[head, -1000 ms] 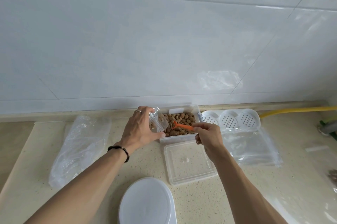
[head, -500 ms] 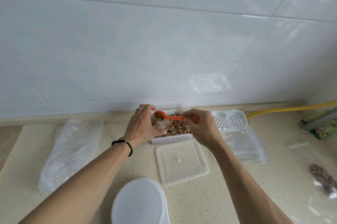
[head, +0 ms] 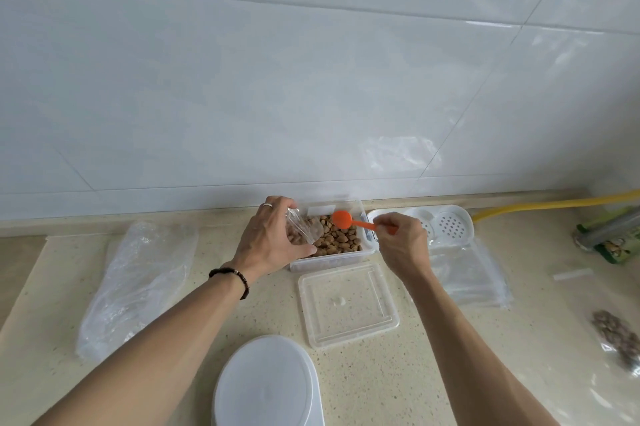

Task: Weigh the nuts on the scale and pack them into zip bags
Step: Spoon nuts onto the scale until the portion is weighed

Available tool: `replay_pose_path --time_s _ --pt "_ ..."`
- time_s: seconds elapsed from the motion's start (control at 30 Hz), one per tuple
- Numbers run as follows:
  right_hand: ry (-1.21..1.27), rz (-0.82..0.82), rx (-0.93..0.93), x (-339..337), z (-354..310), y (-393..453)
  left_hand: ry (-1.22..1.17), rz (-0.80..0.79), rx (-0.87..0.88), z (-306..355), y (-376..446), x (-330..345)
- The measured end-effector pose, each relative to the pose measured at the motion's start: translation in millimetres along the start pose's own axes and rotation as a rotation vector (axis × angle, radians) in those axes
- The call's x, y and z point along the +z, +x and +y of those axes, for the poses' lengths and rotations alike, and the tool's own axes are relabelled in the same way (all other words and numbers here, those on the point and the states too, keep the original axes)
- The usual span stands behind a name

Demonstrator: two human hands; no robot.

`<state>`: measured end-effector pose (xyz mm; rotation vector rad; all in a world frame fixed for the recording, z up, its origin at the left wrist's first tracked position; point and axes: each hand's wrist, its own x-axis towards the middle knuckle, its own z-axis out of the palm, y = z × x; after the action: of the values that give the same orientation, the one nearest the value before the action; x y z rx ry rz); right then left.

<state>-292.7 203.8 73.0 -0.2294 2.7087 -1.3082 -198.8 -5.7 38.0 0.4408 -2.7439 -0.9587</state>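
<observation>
A clear plastic box (head: pixel 332 261) of brown nuts (head: pixel 337 238) stands against the wall. My left hand (head: pixel 273 235) grips a small clear zip bag (head: pixel 304 228) with a few nuts in it, held over the box's left end. My right hand (head: pixel 401 243) pinches the handle of an orange spoon (head: pixel 348 220), whose bowl hovers above the nuts just right of the bag. The white scale (head: pixel 266 384) sits at the near edge of the counter.
The box's clear lid (head: pixel 348 304) lies in front of it. A crumpled plastic bag (head: pixel 138 280) lies left, a stack of zip bags (head: pixel 467 276) and a white perforated tray (head: pixel 450 226) right. A filled nut bag (head: pixel 618 339) and a green packet (head: pixel 616 242) sit far right.
The spoon rose out of the nuts, reached the bag's mouth, and now sits a little to the right of the bag above the box. My left hand kept holding the bag.
</observation>
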Motion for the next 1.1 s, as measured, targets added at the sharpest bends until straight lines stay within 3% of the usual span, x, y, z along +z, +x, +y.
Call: replay_pose_path --time_s 0.1,0.27,0.7,0.93,1.1 --pt "-0.062 -0.117 0.037 18 10 -3 0.031 0.021 0.044 -8 -5 -6" --pt "0.174 -0.248 0.209 35 9 -7 0.043 0.055 0.050 -17 -9 -13" --pt "0.622 -0.152 0.465 14 16 -10 0.027 0.088 0.050 -16 -5 -17" --pt "0.649 -0.108 0.303 -16 -16 -11 -0.004 0.049 0.006 -3 2 -10" --pt "0.233 -0.192 -0.030 -10 -44 -19 -0.113 0.054 -0.027 12 4 -7"
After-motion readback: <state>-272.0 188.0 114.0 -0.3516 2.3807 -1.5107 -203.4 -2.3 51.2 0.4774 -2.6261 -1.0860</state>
